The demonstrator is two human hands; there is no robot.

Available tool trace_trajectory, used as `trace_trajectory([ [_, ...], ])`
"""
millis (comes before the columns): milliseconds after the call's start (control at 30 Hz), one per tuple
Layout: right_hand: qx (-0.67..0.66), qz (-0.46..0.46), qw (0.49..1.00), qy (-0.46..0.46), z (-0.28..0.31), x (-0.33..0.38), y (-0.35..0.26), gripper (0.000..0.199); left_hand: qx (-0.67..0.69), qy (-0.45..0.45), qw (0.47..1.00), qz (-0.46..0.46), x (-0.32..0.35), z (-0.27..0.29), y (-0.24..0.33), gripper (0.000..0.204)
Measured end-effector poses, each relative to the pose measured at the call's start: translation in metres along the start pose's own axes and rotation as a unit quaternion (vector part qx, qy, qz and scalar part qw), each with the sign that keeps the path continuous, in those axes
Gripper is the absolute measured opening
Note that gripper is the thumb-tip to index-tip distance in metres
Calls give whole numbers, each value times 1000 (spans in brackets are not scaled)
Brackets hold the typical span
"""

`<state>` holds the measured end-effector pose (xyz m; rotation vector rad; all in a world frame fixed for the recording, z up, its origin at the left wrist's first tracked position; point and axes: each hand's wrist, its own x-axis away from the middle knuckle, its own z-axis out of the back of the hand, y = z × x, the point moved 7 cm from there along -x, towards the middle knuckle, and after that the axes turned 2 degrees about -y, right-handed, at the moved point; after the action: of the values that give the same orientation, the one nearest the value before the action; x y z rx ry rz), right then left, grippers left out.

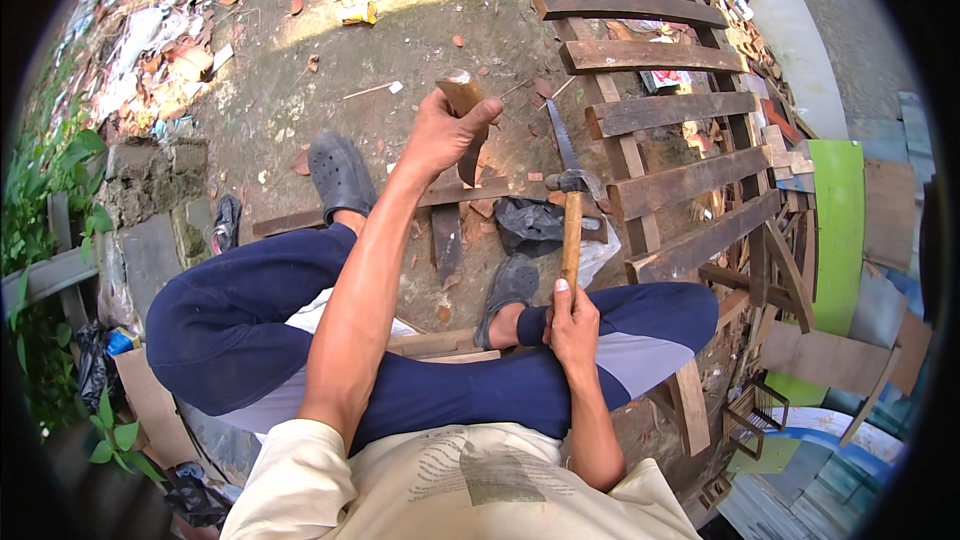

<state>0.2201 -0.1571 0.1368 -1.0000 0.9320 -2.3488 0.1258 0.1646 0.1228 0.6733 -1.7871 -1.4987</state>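
My left hand (447, 135) is raised over the ground ahead of me, closed round a short brown piece of wood (462, 92). Its pale end sticks out above my fingers and a darker, narrower end below them; the middle is hidden in my grip. Over my right thigh, my right hand (574, 325) grips a hammer (571, 240) by the lower part of its wooden handle. The metal head points away from me. Just beyond the head, a handsaw's toothed blade (562, 135) lies on the ground, partly covered by the hammer. Hammer and wood are apart.
A slatted wooden frame (690, 190) stands on the right. Dark wood strips (447, 245) and a black plastic bag (530, 225) lie between my clogs. Boards and a green panel (838, 230) lean at far right. Broken blocks (155, 180) and plants are on the left.
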Motion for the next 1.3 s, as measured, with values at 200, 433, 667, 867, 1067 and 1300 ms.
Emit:
trace_trajectory([
  [200,6,-15,1000,0,3,3,-5,45,114,44,992,-27,3,-3,-13,46],
  [433,8,2,1000,9,2,2,-1,45,112,55,992,-34,4,-12,-11,39],
  [667,-23,-20,999,-12,4,5,-16,44,64,55,996,0,6,-14,-5,37],
  [867,-37,142,989,-33,33,17,-122,41,-45,-56,996,51,15,-36,-1,39],
  [1067,7,205,977,-54,46,48,-191,38,-85,-81,992,55,22,-47,5,39],
  [1300,123,207,969,-54,47,48,-200,40,-95,-82,991,34,26,-46,10,31],
])
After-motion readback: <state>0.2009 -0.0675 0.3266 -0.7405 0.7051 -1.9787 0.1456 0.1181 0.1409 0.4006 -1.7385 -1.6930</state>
